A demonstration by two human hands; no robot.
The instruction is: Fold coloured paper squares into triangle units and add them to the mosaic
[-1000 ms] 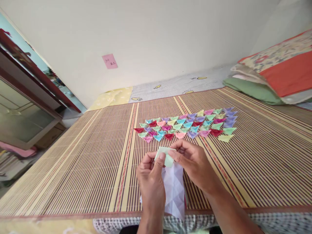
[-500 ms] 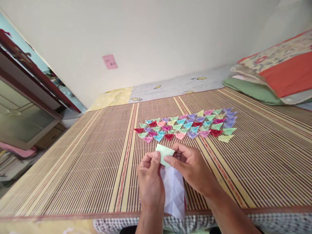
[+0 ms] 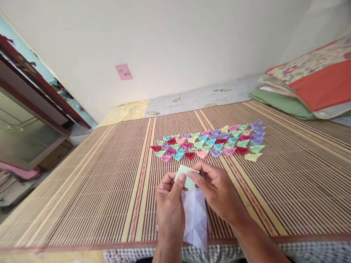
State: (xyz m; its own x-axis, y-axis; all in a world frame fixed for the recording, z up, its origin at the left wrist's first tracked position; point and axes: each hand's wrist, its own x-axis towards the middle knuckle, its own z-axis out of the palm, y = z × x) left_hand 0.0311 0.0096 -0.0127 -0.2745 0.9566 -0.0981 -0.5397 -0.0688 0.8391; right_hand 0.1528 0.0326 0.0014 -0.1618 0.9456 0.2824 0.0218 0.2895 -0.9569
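A small pale green folded paper [image 3: 185, 171] is pinched between both hands above the striped mat. My left hand [image 3: 171, 199] has its thumb on the front of the paper at the lower left. From the right, my right hand [image 3: 215, 188] grips the paper's other side between thumb and fingers. Below the hands lies a creased white sheet of paper [image 3: 194, 215], partly hidden by my left hand. Beyond them, several rows of small folded paper boats [image 3: 202, 153] in many colours stand on the mat.
The striped bamboo mat [image 3: 95, 190] covers the bed. Folded bedding [image 3: 320, 91] in red, floral and green is piled at the right. A pink note [image 3: 123, 72] is stuck to the white wall, and a glass-fronted cabinet [image 3: 24, 131] stands at the left.
The green paper has tilted slightly and sits a little lower and to the right. My right thumb has slid slightly over its face. Both hands still hold it.
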